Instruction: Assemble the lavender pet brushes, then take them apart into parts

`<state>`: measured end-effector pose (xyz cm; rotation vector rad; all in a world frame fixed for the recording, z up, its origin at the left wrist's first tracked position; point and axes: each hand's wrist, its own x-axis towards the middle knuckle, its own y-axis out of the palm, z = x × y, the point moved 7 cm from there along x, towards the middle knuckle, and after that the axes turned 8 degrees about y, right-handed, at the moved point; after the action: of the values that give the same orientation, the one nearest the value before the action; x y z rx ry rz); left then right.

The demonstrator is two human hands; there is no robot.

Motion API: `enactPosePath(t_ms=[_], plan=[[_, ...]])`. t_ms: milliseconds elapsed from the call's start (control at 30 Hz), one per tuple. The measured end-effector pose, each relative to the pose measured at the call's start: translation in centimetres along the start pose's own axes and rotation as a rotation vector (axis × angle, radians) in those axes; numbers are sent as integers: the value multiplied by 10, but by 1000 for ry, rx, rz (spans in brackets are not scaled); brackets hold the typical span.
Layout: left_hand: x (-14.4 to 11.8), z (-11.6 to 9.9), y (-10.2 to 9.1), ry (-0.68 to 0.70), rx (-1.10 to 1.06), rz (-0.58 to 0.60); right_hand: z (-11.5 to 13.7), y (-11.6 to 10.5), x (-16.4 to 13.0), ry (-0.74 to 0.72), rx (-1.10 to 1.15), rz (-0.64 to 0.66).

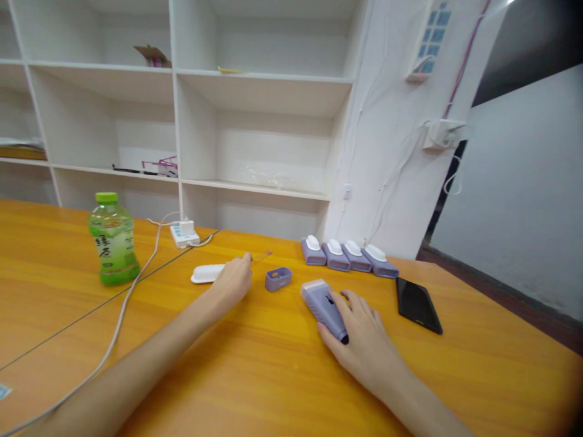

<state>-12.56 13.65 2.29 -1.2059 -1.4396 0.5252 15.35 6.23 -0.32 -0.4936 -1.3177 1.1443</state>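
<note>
My left hand [234, 280] is closed, its fingertips pinching a thin, brownish, brush-like stick [262, 256] that points right. Beside that hand lies a white oval piece [207, 274], partly covered by the fingers. My right hand [364, 334] grips a lavender handheld device [324, 306] with a pale, clear-looking head and a dark end. The device rests on or just above the table, head pointing away from me; I cannot tell which. Between the hands sits a small hollow lavender piece [278, 279], touched by neither.
Several lavender pieces topped with white parts [337, 260] stand in a row at the back. A black phone [418, 305] lies to the right. On the left are a green bottle [113, 243], a power strip [184, 233] and a white cable [119, 325]. White shelves [255, 76] rise behind the wooden table [255, 370].
</note>
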Motion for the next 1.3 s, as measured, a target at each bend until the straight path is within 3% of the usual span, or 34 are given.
enactPosePath(t_ms=[67,133,233,300,400,600,700,867,1000,1133,1300], plan=[[1,-12,-13,38,-143,-65,13,-11,-1,-112,128,-61],[-6,-37,-17,95,-292,-78,27,-21,-3,-198,337,-45],[-29,-88,-2,166,-518,-34,34,-23,-4,-86,650,40],[-48,-122,13,224,-890,-3,31,-20,-4,19,796,75],[-68,-151,32,254,-1068,44,28,-18,-2,10,924,106],[-66,-149,41,186,-1203,119,10,-22,5,132,1112,127],[-65,-149,36,205,-1204,129,20,-27,1,59,1051,128],[-74,-155,34,289,-1084,106,30,-27,-4,42,941,103],[-78,-150,47,263,-970,108,22,-30,1,62,1050,56],[-74,-141,62,130,-1016,182,5,-45,7,135,1156,-50],[-68,-131,78,-115,-1270,330,10,-49,1,47,1025,-30]])
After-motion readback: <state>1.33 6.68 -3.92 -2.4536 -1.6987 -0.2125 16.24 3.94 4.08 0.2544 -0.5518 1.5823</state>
